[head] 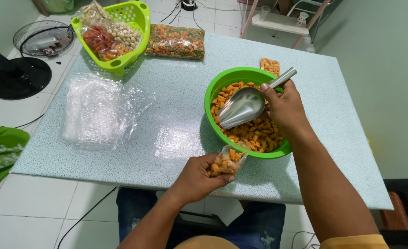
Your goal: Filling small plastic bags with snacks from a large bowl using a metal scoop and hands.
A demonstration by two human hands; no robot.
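Head view: left hand (195, 177), fingers clamped on a part-filled small clear bag (228, 160) at lower centre. Right hand (282, 107) grips an empty metal scoop (241, 107) over the green bowl (213, 92), much orange snack left.

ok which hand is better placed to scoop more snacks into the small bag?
Right. The right hand already holds the metal scoop over the green bowl; the left hand is busy holding the small bag.

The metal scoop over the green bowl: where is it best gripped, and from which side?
Judging by shape, the metal scoop is best gripped by its round handle, from the bowl's far right side: it sticks up and out there, where the right hand holds it, clear of the snacks.
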